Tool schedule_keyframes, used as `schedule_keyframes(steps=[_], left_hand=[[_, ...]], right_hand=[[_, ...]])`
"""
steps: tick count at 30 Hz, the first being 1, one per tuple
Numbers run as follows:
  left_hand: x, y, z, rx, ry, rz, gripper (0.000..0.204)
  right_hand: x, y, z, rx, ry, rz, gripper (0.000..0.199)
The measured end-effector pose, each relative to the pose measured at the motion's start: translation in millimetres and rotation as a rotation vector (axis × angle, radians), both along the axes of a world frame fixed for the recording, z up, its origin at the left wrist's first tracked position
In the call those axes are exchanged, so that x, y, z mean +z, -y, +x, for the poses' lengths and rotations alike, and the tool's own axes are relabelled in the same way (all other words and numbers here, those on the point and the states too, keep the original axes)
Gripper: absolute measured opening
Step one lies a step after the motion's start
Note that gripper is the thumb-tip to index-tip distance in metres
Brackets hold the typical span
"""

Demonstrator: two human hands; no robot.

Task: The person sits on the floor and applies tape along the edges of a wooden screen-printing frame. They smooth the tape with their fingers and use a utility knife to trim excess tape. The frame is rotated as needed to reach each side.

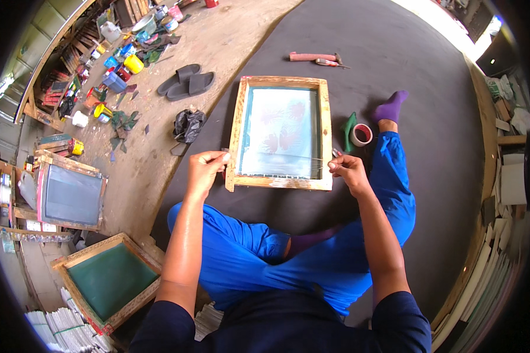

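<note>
In front of me a wooden screen-printing frame (235, 123) lies on the dark surface. Its mesh (280, 117) is pale and whitish, with faint reddish patches and a teal border. A thin, clear strip (277, 157), which looks like transparent tape, stretches across the near part of the mesh. My left hand (206, 172) pinches one end beside the frame's left bar. The other end is between the closed fingers of my right hand (352, 172), beside the right bar. Whether the strip touches the mesh, I cannot tell.
Right of the frame are a tape roll (361, 135) and a green scrap (348, 130). Beyond it lies a hammer (315, 57). Dark slippers (188, 83) and a black plastic bag (188, 126) are left. A green-meshed frame (113, 282) rests at lower left.
</note>
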State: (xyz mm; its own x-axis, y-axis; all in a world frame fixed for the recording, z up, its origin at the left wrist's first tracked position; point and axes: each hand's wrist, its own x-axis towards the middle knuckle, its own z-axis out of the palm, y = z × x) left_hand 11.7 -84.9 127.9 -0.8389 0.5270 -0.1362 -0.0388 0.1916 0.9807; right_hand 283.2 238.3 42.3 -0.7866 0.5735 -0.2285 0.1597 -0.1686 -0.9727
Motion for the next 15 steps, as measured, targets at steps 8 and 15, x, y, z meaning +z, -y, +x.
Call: schedule_keyframes(steps=[8, 15], left_hand=[[-59, 1, -13, -0.012, 0.138, -0.051, 0.015], [-104, -1, -32, -0.036, 0.094, -0.219, 0.016]], right_hand=[[-17, 8, -11, -0.043, 0.236, 0.053, 0.016], [-36, 10, -22, -0.051, 0.356, 0.105, 0.022]])
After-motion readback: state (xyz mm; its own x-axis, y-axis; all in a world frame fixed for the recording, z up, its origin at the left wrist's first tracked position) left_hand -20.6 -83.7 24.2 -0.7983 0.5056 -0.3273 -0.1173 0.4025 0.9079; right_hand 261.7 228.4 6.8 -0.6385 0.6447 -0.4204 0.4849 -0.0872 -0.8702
